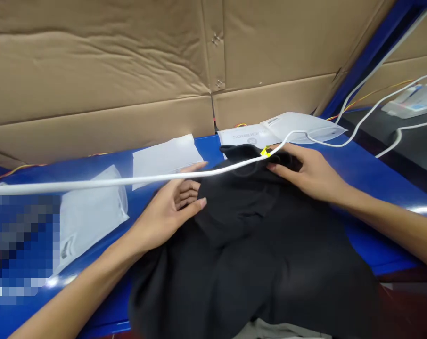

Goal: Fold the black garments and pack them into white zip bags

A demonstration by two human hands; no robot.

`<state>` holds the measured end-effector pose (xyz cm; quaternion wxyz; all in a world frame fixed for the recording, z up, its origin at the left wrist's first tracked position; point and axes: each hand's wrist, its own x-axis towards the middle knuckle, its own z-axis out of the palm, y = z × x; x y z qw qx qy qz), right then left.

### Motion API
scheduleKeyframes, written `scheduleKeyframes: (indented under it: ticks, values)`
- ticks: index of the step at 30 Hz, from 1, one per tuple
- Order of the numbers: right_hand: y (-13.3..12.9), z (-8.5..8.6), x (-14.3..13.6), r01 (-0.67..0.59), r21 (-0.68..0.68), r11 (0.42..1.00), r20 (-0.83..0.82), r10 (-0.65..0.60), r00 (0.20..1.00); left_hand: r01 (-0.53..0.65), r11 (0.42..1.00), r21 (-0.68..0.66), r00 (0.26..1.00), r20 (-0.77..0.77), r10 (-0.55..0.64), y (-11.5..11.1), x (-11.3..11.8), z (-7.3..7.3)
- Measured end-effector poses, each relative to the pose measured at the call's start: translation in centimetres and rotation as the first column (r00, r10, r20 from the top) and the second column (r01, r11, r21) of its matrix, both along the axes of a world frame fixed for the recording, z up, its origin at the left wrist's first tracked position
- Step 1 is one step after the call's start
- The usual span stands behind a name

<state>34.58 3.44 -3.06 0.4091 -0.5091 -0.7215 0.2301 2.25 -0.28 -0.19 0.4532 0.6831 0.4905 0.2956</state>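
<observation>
Head view: the black garment (249, 263) occupies the centre and lower centre of the frame, draped over the blue table (386, 200) and running down toward the bottom edge. It lies loose and creased, with its far edge bunched and raised near the middle of the frame. The right hand (316, 174), right of centre, has thumb and fingers clamped on that bunched edge; this hold is judged complete. The left hand (166, 207), left of centre, is at the garment's left side, its thumb and index finger apart and the other fingers curled; whether these grip any cloth cannot be told. Handling is therefore judged partway: one side is secured, while the body of the cloth is neither flat nor folded. A white cable (128, 181) crosses the frame in front of the garment, and a yellow tag (265, 152) shows beside the right fingertips; its attachment, to cable or cloth, cannot be determined. White packets lie apart from the garment, one at left (93, 212), one at upper centre-left (164, 157) and one at upper right (301, 127), none touched by either hand.
</observation>
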Motion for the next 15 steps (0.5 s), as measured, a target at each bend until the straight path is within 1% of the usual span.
scheduleKeyframes:
  ticks: [2,4,6,8,9,11,12,14,15]
  values:
    - [0.6,0.0,0.4,0.006,-0.131,0.991,-0.169,-0.029,0.985,-0.040,0.997,-0.061,0.996,0.075,0.045,0.1,0.1,0.3]
    - [1.2,-0.1,0.8,-0.022,-0.252,0.967,-0.329,-0.065,0.942,-0.086,0.990,-0.108,0.988,0.119,0.099,0.1,0.2,0.6]
    - [1.6,-0.3,1.3,-0.057,-0.326,0.944,-0.425,-0.092,0.901,-0.143,0.974,-0.177,0.966,0.188,0.176,0.1,0.4,1.0]
    - [1.8,-0.3,1.8,-0.078,-0.369,0.926,-0.486,-0.121,0.865,-0.216,0.944,-0.251,0.926,0.254,0.279,0.4,0.3,1.4]
    - [1.9,-0.2,2.0,-0.092,-0.389,0.916,-0.513,-0.133,0.848,-0.261,0.929,-0.264,0.903,0.274,0.331,0.7,0.2,1.5]
    - [1.9,0.1,2.5,-0.122,-0.417,0.901,-0.546,-0.141,0.826,-0.356,0.903,-0.240,0.862,0.289,0.417,1.4,-0.5,1.8]
    - [1.8,0.4,2.6,-0.137,-0.431,0.892,-0.557,-0.143,0.818,-0.388,0.897,-0.214,0.855,0.279,0.437,1.9,-1.0,1.9]
    - [1.7,0.9,2.8,-0.161,-0.469,0.868,-0.566,-0.156,0.809,-0.430,0.890,-0.151,0.864,0.218,0.454,2.7,-2.0,2.0]
    - [1.6,1.2,2.7,-0.168,-0.491,0.855,-0.565,-0.166,0.808,-0.412,0.902,-0.126,0.888,0.169,0.429,3.1,-2.4,2.1]
